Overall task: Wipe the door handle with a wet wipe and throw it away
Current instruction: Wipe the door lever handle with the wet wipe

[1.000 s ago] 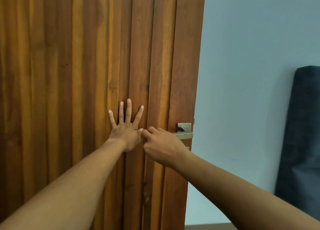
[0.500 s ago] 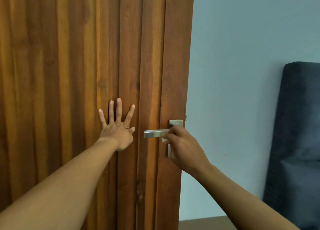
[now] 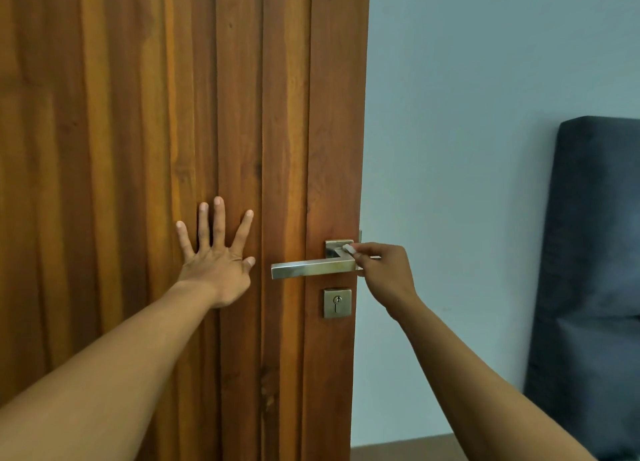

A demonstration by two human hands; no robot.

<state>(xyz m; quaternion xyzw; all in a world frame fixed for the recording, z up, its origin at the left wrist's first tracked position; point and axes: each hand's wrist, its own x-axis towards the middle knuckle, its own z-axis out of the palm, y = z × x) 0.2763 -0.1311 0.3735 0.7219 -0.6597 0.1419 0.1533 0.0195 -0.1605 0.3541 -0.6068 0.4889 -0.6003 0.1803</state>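
Wet wipe (image 3: 348,249) mostly hidden in right hand (image 3: 382,277), at door handle (image 3: 311,268)

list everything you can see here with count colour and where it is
door: 1, brown wood, left and centre
handle: 1, brushed metal, near the door's right edge, level
keyhole plate: 1, metal, just below the handle
wipe: 1, white, small bit showing at the handle's base
wall: 1, pale blue-grey, right of the door
padded panel: 1, dark blue-grey, far right
floor: brown strip, bottom
left hand: flat on the door, fingers spread
right hand: pinching the wipe at the handle's base
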